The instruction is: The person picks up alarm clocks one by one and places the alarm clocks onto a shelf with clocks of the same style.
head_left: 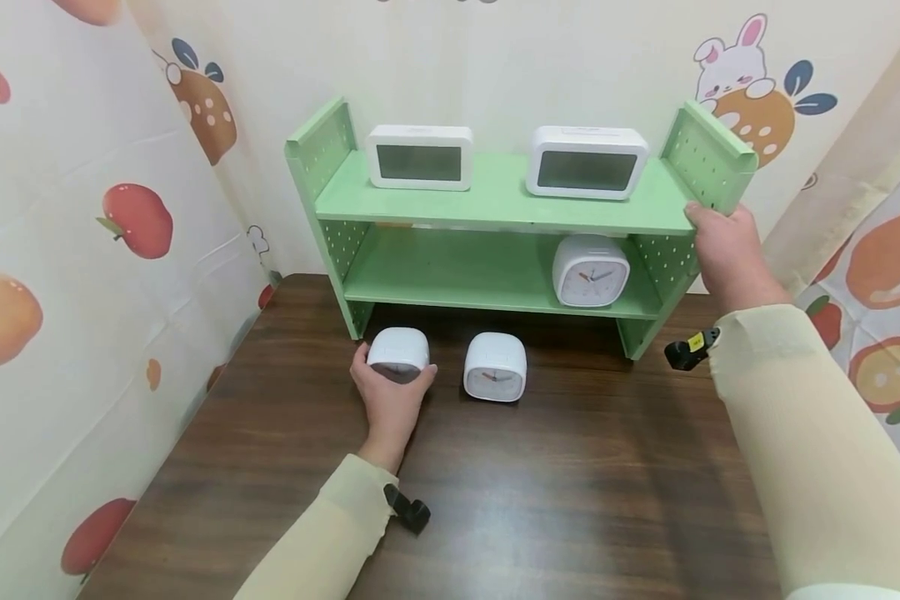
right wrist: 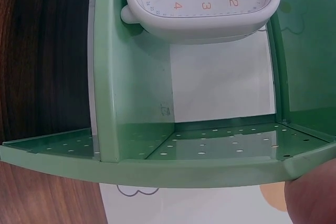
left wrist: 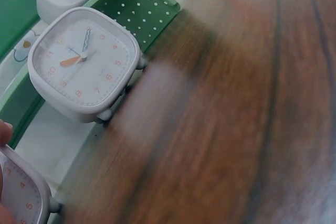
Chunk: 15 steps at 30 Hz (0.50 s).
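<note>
Toward the back left corner of the bench, a white clock is being grasped by the left hand, fingers and thumb being set on opposite sides, just beside the front left leg of the green shelf. The shelf's front right edge is being gripped by the right hand. A light, even side hold is apparently being called for, with the second clock and the leg being given room.

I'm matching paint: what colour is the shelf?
The shelf is light green, seen best in the head view.
</note>
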Tool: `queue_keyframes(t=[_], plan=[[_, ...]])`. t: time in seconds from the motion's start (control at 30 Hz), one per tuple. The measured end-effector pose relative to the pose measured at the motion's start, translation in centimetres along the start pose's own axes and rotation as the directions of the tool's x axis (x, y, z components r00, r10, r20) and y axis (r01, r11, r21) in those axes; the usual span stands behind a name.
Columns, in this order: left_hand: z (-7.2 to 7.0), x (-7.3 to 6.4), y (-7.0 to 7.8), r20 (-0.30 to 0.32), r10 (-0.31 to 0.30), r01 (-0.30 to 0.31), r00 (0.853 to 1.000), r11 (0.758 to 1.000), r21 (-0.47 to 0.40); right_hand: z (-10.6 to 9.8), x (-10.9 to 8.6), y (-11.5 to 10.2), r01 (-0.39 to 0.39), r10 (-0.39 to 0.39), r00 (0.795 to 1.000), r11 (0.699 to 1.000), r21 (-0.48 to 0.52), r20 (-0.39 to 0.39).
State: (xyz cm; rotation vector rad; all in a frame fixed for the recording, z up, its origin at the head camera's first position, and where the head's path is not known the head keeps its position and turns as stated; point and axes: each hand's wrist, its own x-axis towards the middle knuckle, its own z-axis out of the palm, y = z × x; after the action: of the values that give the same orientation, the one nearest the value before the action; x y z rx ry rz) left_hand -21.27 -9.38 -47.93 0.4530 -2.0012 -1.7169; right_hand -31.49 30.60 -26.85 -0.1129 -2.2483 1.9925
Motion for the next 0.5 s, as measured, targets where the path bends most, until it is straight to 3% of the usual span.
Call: queue_keyframes(t=[0.5], plan=[[0.03,0.1,-0.13,0.007,-0.021,0.021,1.0,1.0,0.023,-0.04,0.01,0.01,-0.008,0.008,1.0,1.0,0.024,0.007]])
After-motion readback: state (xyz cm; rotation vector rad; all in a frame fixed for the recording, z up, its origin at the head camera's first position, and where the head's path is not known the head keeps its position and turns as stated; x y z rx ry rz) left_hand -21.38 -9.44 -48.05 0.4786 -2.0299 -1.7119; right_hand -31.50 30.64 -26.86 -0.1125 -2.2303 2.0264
